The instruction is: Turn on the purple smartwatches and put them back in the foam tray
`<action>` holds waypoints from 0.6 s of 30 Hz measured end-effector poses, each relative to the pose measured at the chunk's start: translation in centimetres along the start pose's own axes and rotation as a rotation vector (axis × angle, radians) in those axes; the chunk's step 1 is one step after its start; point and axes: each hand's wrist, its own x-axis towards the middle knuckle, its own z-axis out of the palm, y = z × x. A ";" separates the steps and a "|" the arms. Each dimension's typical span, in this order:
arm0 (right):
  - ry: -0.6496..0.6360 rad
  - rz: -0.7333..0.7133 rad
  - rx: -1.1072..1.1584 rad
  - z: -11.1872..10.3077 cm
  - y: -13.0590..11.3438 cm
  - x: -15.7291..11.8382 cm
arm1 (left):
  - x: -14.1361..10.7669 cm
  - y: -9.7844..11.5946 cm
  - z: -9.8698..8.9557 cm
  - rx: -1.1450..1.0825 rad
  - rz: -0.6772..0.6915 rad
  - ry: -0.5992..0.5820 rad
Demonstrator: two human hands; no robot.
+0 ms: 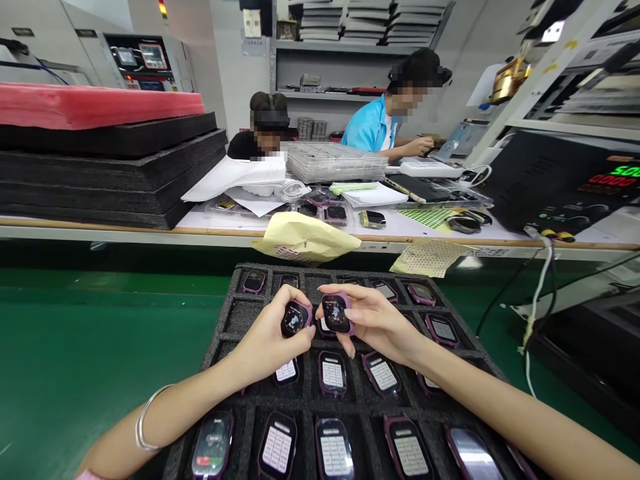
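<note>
My left hand (281, 328) grips a purple-rimmed watch (296, 319) by its edges, its dark screen lit with a small picture. Close beside it, my right hand (367, 319) holds a second purple watch (335, 313) with a similar lit screen. Both are held over a black foam tray (309, 412) divided into compartments. Several purple watches lie in the tray, many showing a white grid on the screen, such as one watch (333, 373) below my hands. A compartment (245, 315) at the upper left holds no watch.
Behind the tray runs a bench (220, 235) with stacked black foam (100, 180), yellow sheets (305, 237) hanging over its edge, clear trays (333, 162) and papers. A power supply (565, 180) stands right, cables hanging down. Two people (367, 127) (245, 143) sit beyond.
</note>
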 end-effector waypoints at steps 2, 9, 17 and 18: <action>0.011 0.011 0.001 0.0 0.0 0.0 | 0.0 0.0 0.0 0.015 0.022 0.010; 0.033 0.025 0.012 0.1 0.0 0.0 | 0.2 0.2 -0.1 0.080 0.063 0.028; 0.030 0.012 0.018 0.3 0.0 0.1 | 0.0 0.6 -0.1 0.086 0.031 0.017; 0.031 0.013 0.018 0.3 0.0 0.1 | 0.0 0.7 -0.2 0.103 0.020 0.022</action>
